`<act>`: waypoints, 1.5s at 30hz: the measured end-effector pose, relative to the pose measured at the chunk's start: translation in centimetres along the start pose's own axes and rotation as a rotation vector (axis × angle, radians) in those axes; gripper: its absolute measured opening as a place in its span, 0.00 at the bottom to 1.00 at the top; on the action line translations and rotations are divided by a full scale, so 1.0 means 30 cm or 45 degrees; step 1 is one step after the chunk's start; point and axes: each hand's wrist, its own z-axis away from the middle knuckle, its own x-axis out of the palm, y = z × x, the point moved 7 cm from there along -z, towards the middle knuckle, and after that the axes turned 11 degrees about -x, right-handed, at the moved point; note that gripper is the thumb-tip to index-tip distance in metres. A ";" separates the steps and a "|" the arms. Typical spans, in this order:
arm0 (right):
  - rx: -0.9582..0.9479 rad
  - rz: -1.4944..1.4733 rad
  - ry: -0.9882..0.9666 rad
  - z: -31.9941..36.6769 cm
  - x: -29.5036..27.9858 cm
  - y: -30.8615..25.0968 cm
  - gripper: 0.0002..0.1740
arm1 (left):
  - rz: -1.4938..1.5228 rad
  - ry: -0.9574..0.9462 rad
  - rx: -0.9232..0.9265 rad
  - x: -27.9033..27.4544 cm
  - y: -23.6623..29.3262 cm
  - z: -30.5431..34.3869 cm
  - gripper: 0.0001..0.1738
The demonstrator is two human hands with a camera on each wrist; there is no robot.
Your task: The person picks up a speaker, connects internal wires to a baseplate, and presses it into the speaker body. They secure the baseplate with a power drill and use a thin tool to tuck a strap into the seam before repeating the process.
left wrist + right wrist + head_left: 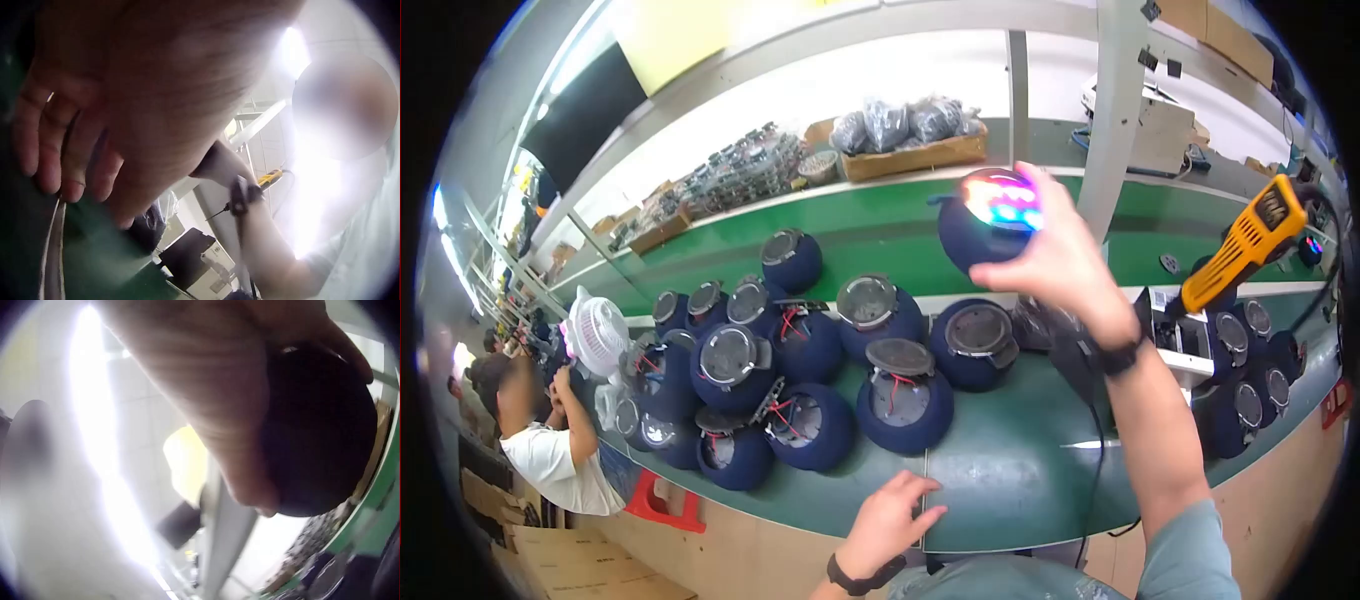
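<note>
My right hand (1062, 255) is raised above the bench and grips a round dark blue speaker (968, 243), thumb on the near side and fingers over the far side. Pink, blue and orange lights glow on the speaker's top. In the right wrist view the same speaker (322, 437) is a dark ball against the palm. My left hand (887, 522) rests by the bench's front edge with nothing in it, its fingers loosely extended. Left of it stand several more round speakers, among them one with its lid tilted up (905, 405) and red wires showing.
A yellow power tool (1248, 240) hangs at the right, over a white and black box (1180, 345). More speakers (1235, 415) stand beyond it. A cardboard tray (915, 155) of bagged parts sits on the back shelf. A white fan (597, 333) and another person (565, 465) are at the left.
</note>
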 end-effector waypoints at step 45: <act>0.485 -1.269 -0.524 1.010 0.004 -0.165 0.37 | -0.601 -1.031 0.900 -0.467 0.766 -0.126 0.61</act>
